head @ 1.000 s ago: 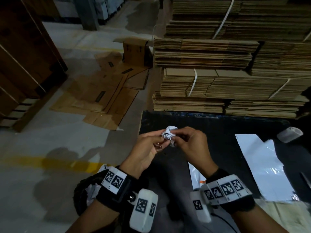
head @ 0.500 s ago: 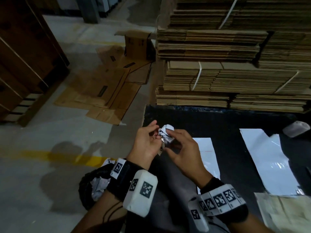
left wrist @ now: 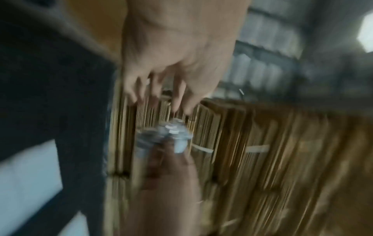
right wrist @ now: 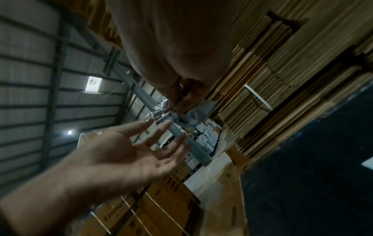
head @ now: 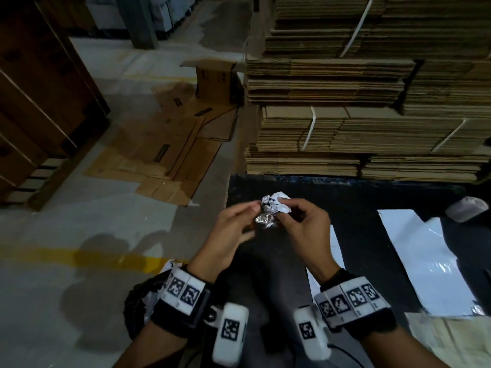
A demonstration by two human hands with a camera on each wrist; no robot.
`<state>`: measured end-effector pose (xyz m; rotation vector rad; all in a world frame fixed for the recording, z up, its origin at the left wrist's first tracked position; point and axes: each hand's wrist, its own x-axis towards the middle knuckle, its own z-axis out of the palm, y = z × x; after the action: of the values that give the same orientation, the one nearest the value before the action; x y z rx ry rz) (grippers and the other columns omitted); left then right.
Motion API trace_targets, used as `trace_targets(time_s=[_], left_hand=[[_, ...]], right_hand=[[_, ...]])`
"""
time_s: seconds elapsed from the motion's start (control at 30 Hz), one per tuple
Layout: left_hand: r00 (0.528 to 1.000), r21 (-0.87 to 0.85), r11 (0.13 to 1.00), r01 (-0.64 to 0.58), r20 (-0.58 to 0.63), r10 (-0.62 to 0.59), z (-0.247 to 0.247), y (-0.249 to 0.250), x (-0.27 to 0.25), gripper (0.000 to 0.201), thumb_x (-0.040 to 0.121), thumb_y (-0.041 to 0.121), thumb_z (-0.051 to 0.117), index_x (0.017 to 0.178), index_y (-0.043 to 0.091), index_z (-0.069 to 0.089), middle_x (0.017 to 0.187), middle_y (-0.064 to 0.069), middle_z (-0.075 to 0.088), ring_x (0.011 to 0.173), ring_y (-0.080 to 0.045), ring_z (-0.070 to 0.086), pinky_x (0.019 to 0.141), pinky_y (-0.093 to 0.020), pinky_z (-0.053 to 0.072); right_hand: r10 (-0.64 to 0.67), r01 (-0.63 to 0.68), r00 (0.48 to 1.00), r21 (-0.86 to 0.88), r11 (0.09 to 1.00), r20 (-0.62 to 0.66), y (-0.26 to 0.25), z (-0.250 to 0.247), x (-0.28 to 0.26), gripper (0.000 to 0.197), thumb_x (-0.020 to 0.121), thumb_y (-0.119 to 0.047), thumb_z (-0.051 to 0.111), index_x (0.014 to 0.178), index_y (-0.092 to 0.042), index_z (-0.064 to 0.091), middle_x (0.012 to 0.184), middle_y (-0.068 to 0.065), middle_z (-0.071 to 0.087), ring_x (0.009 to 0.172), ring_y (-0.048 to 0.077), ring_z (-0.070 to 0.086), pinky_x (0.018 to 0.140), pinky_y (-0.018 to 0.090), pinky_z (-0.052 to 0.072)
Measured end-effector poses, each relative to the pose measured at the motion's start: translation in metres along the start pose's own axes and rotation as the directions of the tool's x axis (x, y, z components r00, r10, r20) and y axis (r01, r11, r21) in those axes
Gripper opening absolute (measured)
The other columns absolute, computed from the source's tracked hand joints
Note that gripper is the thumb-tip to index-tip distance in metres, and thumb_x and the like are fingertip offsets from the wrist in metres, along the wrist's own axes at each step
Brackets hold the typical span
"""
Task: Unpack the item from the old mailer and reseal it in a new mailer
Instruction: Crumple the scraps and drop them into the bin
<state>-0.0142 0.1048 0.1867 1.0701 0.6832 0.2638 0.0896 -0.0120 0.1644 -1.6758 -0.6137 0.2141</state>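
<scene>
A crumpled white and silver wad of mailer plastic [head: 275,207] is held above the left edge of the black table [head: 345,197]. My right hand [head: 285,217] pinches it between thumb and fingertips; the right wrist view shows the same wad [right wrist: 191,116] at those fingertips. My left hand [head: 247,216] is just left of the wad with its fingers straight and spread, palm [right wrist: 113,156] open and empty. The left wrist view is blurred and shows the wad [left wrist: 167,135] below my left fingers [left wrist: 177,95]. Two flat white mailers [head: 430,261] [head: 335,251] lie on the table.
A brown paper sheet [head: 446,338] lies at the table's near right corner and a white roll [head: 466,208] at its far right. Strapped cardboard stacks [head: 358,115] stand behind the table. A black waste bag [head: 138,304] sits below my left wrist. Flattened cartons [head: 164,155] cover the floor.
My left hand has let go of the wad and its fingers have straightened. My right hand keeps its pinch on the wad.
</scene>
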Motion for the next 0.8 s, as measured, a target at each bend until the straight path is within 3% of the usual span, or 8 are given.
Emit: trace_targets(time_s=[0.07, 0.17, 0.27, 0.37, 0.53, 0.63, 0.7, 0.8], left_hand=[[0.991, -0.049, 0.998, 0.033, 0.131, -0.027, 0.000, -0.003, -0.003, 0.024, 0.091, 0.008, 0.056, 0.109, 0.019, 0.069, 0.108, -0.007, 0.073, 0.098, -0.022, 0.068, 0.088, -0.037, 0.054], [0.995, -0.151, 0.988, -0.027, 0.086, 0.041, 0.003, -0.002, 0.000, 0.029, 0.086, -0.006, 0.057, 0.104, 0.013, 0.070, 0.102, -0.010, 0.073, 0.089, -0.020, 0.069, 0.071, -0.024, 0.058], [0.987, -0.010, 0.987, -0.163, 0.005, 0.163, 0.005, 0.004, 0.001, 0.031, 0.079, -0.013, 0.063, 0.097, 0.012, 0.071, 0.092, -0.006, 0.075, 0.086, -0.016, 0.070, 0.069, -0.024, 0.057], [0.977, 0.082, 0.973, -0.214, 0.040, 0.211, 0.001, 0.008, 0.002, 0.033, 0.079, -0.013, 0.064, 0.103, 0.008, 0.070, 0.093, -0.006, 0.075, 0.084, -0.014, 0.071, 0.067, -0.024, 0.057], [0.993, -0.042, 0.995, -0.095, 0.069, 0.098, -0.004, 0.018, 0.015, 0.029, 0.082, -0.016, 0.054, 0.099, 0.001, 0.070, 0.091, -0.013, 0.075, 0.077, -0.018, 0.071, 0.060, -0.022, 0.056], [0.998, -0.050, 0.997, -0.065, 0.015, 0.066, 0.003, 0.022, 0.019, 0.028, 0.084, -0.015, 0.049, 0.093, 0.000, 0.071, 0.082, -0.015, 0.074, 0.063, -0.017, 0.069, 0.051, -0.022, 0.053], [0.998, -0.094, 0.994, -0.056, -0.038, 0.052, 0.012, 0.020, 0.019, 0.024, 0.083, -0.016, 0.051, 0.090, -0.003, 0.070, 0.072, -0.014, 0.071, 0.053, -0.014, 0.065, 0.045, -0.020, 0.050], [0.995, -0.209, 0.976, -0.054, -0.091, 0.035, 0.025, 0.018, 0.017, 0.021, 0.084, -0.017, 0.050, 0.089, -0.006, 0.067, 0.075, -0.014, 0.070, 0.060, -0.015, 0.068, 0.051, -0.020, 0.054]], right_hand=[[0.020, -0.019, 1.000, 0.056, 0.998, -0.022, -0.005, 0.004, 0.004, 0.027, 0.078, 0.002, 0.072, 0.088, -0.022, 0.072, 0.089, -0.003, 0.074, 0.084, 0.011, 0.070, 0.075, 0.026, 0.055], [0.018, -0.013, 0.998, 0.083, 0.996, -0.061, -0.010, 0.010, 0.006, 0.031, 0.077, 0.004, 0.072, 0.082, -0.027, 0.070, 0.086, -0.003, 0.073, 0.083, 0.011, 0.070, 0.075, 0.026, 0.054], [-0.041, 0.041, 0.998, 0.005, 0.999, -0.052, -0.013, 0.015, -0.001, 0.032, 0.077, 0.001, 0.073, 0.084, -0.030, 0.068, 0.088, -0.003, 0.071, 0.084, 0.008, 0.068, 0.078, 0.024, 0.054], [-0.150, 0.147, 0.989, -0.105, 0.983, -0.017, -0.016, 0.013, -0.005, 0.030, 0.076, -0.001, 0.074, 0.089, -0.028, 0.071, 0.085, -0.005, 0.067, 0.080, 0.005, 0.065, 0.074, 0.020, 0.052], [-0.252, 0.285, 0.946, -0.152, 0.946, 0.205, -0.019, 0.002, -0.004, 0.032, 0.080, -0.005, 0.066, 0.109, -0.017, 0.071, 0.091, -0.010, 0.060, 0.085, 0.002, 0.060, 0.073, 0.009, 0.046], [-0.225, 0.290, 0.919, -0.167, 0.942, 0.324, -0.024, -0.005, -0.003, 0.037, 0.081, -0.027, 0.067, 0.116, -0.015, 0.068, 0.096, -0.012, 0.058, 0.088, 0.004, 0.061, 0.074, 0.011, 0.048], [-0.199, 0.260, 0.930, -0.172, 0.950, 0.310, -0.025, -0.009, 0.001, 0.044, 0.076, -0.035, 0.074, 0.115, -0.016, 0.069, 0.096, -0.012, 0.060, 0.087, 0.005, 0.063, 0.076, 0.014, 0.051], [-0.225, 0.274, 0.945, -0.197, 0.941, 0.235, -0.024, -0.015, 0.009, 0.034, 0.071, -0.019, 0.082, 0.104, -0.015, 0.074, 0.089, -0.009, 0.065, 0.082, 0.006, 0.065, 0.073, 0.012, 0.050]])
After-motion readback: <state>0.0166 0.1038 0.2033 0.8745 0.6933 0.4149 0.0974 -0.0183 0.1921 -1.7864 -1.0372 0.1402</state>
